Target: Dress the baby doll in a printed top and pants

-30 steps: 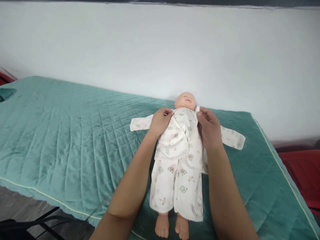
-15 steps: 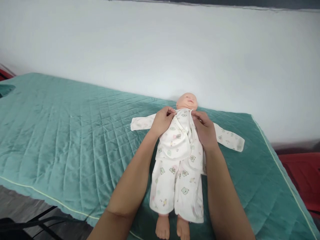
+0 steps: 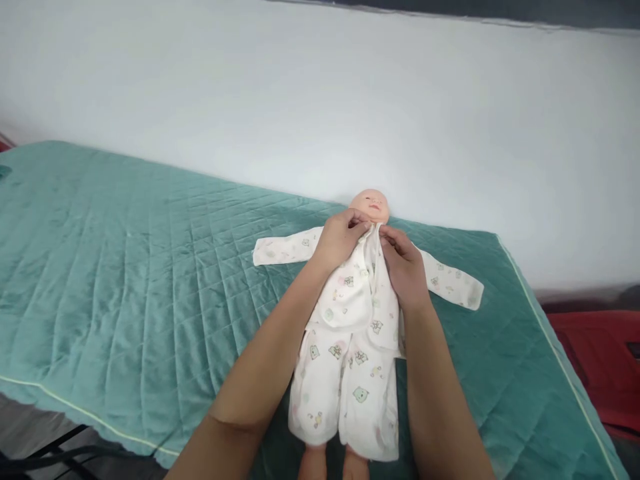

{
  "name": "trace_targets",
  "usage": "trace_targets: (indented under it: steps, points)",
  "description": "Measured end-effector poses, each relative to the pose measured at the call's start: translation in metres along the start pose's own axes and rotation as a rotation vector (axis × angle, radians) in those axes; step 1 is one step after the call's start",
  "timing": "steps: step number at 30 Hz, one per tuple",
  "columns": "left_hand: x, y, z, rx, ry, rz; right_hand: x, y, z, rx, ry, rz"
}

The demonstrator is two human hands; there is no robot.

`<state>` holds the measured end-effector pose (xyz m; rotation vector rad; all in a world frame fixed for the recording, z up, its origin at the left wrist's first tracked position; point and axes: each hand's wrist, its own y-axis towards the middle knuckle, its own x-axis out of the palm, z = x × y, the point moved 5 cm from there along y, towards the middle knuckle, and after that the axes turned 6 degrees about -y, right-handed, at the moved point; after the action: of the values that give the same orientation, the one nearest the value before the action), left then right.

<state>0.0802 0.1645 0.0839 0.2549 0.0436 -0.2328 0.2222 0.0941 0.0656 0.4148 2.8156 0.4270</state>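
A baby doll (image 3: pixel 369 201) lies on its back on a green quilted cover, its head toward the wall. It wears a white printed baby shirt (image 3: pixel 345 293) and matching trousers (image 3: pixel 320 393), with both sleeves spread out sideways. At the neckline, my left hand (image 3: pixel 343 237) pinches the edge of one front flap of the shirt. My right hand (image 3: pixel 404 263) pinches the other front edge just beside it. The two edges meet near the doll's chin. Below the hands the fronts lie slightly apart. The doll's feet are cut off by the lower frame edge.
The green quilted cover (image 3: pixel 125 267) spreads far to the left and ends in piped edges. Behind it rises a white wall (image 3: pixel 250 100). A red plastic object (image 3: pixel 595 360) stands beyond the right edge. Dark bars (image 3: pixel 60 447) show at lower left above the floor.
My left hand has moved right, bringing its shirt edge close to the one in my right hand at the neck. The view has shifted slightly.
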Motion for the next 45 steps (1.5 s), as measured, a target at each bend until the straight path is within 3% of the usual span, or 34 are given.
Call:
trace_targets:
  steps: [10, 21, 27, 35, 41, 45]
  points:
    - [-0.003, -0.006, -0.003, 0.005, 0.01, 0.011, 0.004, 0.013, -0.008, -0.012, -0.138, -0.003]
    - [-0.007, -0.009, -0.004, 0.021, -0.027, 0.082, 0.009, 0.032, -0.02, -0.137, -0.285, 0.01]
    - [-0.006, -0.006, -0.008, 0.033, -0.032, 0.046, 0.01, 0.03, -0.016, -0.03, -0.267, -0.028]
    - [-0.008, -0.004, -0.015, -0.054, -0.136, -0.03, 0.011, 0.029, -0.013, 0.083, -0.319, -0.097]
    - [-0.006, -0.008, -0.012, -0.11, -0.216, -0.074, 0.013, 0.029, -0.015, 0.059, -0.321, -0.132]
    - [-0.007, -0.01, -0.008, -0.092, -0.127, -0.075, 0.013, 0.028, -0.014, 0.056, -0.315, -0.136]
